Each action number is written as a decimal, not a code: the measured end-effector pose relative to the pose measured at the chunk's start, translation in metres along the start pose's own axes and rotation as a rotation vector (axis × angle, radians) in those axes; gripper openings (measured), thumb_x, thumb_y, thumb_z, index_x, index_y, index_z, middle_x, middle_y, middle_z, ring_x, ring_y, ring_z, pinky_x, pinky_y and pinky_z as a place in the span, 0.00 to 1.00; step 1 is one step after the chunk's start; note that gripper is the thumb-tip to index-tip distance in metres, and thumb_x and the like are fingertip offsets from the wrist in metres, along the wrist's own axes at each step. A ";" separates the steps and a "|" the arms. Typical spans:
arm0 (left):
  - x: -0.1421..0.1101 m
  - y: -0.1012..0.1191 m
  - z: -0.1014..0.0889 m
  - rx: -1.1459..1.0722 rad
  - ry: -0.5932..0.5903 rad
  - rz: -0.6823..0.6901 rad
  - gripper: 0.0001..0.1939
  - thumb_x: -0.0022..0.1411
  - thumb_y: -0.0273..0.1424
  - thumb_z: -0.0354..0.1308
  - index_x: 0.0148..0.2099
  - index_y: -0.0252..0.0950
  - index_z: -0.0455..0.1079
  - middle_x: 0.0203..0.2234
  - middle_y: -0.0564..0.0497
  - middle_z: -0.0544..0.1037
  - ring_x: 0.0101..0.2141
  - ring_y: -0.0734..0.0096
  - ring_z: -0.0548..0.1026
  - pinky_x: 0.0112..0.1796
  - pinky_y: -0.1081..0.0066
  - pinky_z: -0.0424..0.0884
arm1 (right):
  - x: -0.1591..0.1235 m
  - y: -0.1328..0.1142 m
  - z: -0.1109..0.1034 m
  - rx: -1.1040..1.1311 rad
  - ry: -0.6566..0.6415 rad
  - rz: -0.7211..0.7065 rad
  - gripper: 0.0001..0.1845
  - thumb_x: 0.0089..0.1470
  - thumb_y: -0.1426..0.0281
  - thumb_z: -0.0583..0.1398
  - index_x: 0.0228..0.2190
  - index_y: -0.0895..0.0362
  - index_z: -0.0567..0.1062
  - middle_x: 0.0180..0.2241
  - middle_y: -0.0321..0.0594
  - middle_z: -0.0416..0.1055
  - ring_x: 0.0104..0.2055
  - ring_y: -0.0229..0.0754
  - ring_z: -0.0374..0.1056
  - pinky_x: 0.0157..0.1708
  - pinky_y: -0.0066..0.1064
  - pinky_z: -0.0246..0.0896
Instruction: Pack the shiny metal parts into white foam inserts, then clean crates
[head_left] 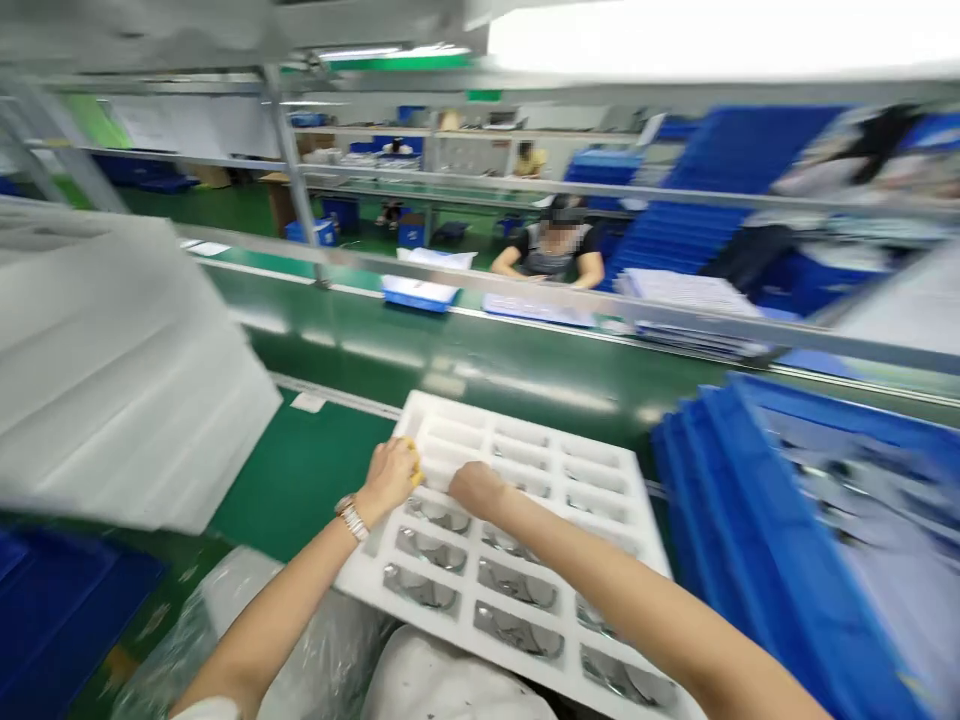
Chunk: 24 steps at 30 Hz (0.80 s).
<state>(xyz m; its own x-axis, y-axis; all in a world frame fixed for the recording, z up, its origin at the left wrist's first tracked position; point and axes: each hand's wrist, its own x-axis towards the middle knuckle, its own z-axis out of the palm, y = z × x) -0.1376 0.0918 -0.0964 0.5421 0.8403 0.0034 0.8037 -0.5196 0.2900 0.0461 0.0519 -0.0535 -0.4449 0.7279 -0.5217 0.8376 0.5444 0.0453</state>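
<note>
Fingers (406, 461) over plain white tray (466, 600)

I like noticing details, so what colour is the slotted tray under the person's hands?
The slotted tray is white; the head view shows it best.

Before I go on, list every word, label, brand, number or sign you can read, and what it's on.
No readable text.
White tray: no writing seen.
Paper slip: blurred; any print unreadable.
Sheets: too small to read.
Green panel: too small to read.
</note>
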 end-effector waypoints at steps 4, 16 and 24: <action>0.009 -0.026 0.017 -0.152 0.048 0.057 0.08 0.60 0.36 0.57 0.32 0.39 0.73 0.43 0.45 0.79 0.46 0.58 0.76 0.49 0.62 0.70 | -0.049 0.033 0.004 0.089 0.116 0.037 0.14 0.61 0.77 0.54 0.44 0.59 0.77 0.42 0.48 0.78 0.46 0.46 0.74 0.41 0.33 0.68; 0.075 0.062 -0.024 -0.263 0.127 0.049 0.13 0.54 0.45 0.52 0.36 0.53 0.76 0.33 0.65 0.82 0.35 0.61 0.78 0.36 0.68 0.71 | -0.407 0.220 0.171 0.214 0.285 0.888 0.13 0.63 0.74 0.53 0.37 0.60 0.78 0.38 0.48 0.75 0.40 0.43 0.70 0.37 0.29 0.58; 0.118 0.399 0.019 -0.234 -0.106 0.606 0.14 0.65 0.33 0.50 0.36 0.37 0.76 0.33 0.47 0.79 0.37 0.63 0.75 0.40 0.67 0.69 | -0.599 0.269 0.313 0.306 0.082 0.960 0.19 0.53 0.84 0.52 0.31 0.58 0.81 0.38 0.49 0.77 0.45 0.47 0.72 0.38 0.31 0.60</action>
<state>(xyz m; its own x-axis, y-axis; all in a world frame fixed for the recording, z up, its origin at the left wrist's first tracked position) 0.2517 -0.0200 0.0015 0.9126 0.3838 0.1409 0.2807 -0.8388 0.4665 0.6368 -0.3684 0.0041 0.4493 0.8345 -0.3189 0.8930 -0.4086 0.1889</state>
